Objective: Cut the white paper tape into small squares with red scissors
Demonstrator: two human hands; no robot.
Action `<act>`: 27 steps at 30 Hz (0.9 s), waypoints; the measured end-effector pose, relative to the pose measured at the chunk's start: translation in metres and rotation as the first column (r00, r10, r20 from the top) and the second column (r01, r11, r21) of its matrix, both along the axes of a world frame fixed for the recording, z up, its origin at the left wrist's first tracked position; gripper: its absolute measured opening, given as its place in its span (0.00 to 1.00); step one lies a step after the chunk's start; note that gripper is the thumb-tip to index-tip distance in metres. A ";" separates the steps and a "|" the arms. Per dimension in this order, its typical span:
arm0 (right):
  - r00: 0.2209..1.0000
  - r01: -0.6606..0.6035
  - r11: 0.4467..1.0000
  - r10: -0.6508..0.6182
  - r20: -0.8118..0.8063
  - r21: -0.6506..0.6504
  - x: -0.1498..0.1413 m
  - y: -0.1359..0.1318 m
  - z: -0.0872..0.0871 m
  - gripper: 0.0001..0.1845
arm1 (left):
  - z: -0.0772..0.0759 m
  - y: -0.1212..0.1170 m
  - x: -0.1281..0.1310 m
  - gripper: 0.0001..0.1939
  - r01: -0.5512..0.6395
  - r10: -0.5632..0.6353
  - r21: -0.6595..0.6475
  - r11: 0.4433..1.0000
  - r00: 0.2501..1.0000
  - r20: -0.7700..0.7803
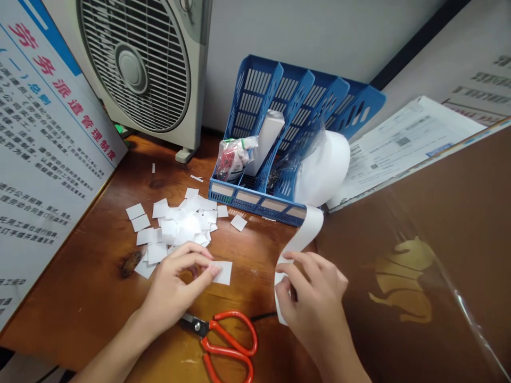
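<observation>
Between thumb and fingers, my left hand (pixel 179 279) pinches a small white paper piece (pixel 224 272) above the wooden table. A long white paper strip (pixel 299 236) runs down from the paper roll (pixel 325 165), and my right hand (pixel 313 292) grips it near its lower end. Below and between the hands lie red-handled scissors (pixel 227 340); their blades are partly hidden by my left wrist. Beyond my left hand, a loose pile of cut white paper squares (pixel 186 221) is spread on the table, with a few apart from it.
The paper roll sits in a blue file rack (pixel 255 198), beside a white box (pixel 269 135) and a plastic packet (pixel 232 159). Behind the table (pixel 99 287) stands a box fan (pixel 136 69). A printed board (pixel 51 133) borders the left, a brown panel (pixel 439 255) the right.
</observation>
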State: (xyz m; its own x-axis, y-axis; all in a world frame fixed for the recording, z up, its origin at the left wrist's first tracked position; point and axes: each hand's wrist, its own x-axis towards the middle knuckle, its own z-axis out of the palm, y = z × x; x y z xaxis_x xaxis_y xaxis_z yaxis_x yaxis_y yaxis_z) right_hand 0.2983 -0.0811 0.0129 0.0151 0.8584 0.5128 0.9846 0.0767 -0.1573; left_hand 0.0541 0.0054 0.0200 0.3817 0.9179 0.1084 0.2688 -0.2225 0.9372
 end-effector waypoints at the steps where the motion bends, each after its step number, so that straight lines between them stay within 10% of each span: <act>1: 1.000 0.021 0.998 -0.020 -0.009 0.061 0.001 -0.003 0.002 0.10 | -0.001 0.000 0.001 0.08 0.013 -0.013 -0.013 1.000 1.000 0.001; 6: 0.916 0.341 0.926 -0.288 -0.279 0.164 0.007 -0.008 0.008 0.12 | -0.010 -0.001 0.005 0.11 0.103 -0.103 -0.062 0.993 0.995 -0.008; 9: 0.606 0.507 0.858 -0.422 -0.674 -0.082 0.019 0.010 0.009 0.29 | -0.017 -0.002 0.005 0.12 0.169 -0.172 -0.072 0.983 0.985 -0.030; 11: 0.390 0.483 0.840 -0.459 -0.799 -0.247 0.033 0.028 0.008 0.29 | -0.021 -0.002 0.005 0.12 0.188 -0.191 -0.067 0.980 0.981 -0.039; 18: 0.133 0.373 0.884 -0.351 -0.927 -0.281 0.064 0.080 0.005 0.28 | -0.026 -0.002 -0.002 0.14 0.184 -0.186 -0.057 0.981 0.982 -0.033; 27: -0.002 0.187 0.980 -0.071 -0.997 -0.070 0.067 0.103 0.027 0.18 | -0.025 0.000 -0.006 0.13 0.263 -0.268 -0.072 0.962 0.961 -0.065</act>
State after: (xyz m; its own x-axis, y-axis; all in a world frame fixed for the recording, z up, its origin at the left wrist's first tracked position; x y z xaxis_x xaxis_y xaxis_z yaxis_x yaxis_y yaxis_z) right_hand 0.3651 0.0217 0.0397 0.6642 0.7443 -0.0696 -0.1425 0.0346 -0.9892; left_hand 0.0480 0.0049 -0.0045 0.6171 0.7867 0.0169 0.2764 -0.2369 0.9314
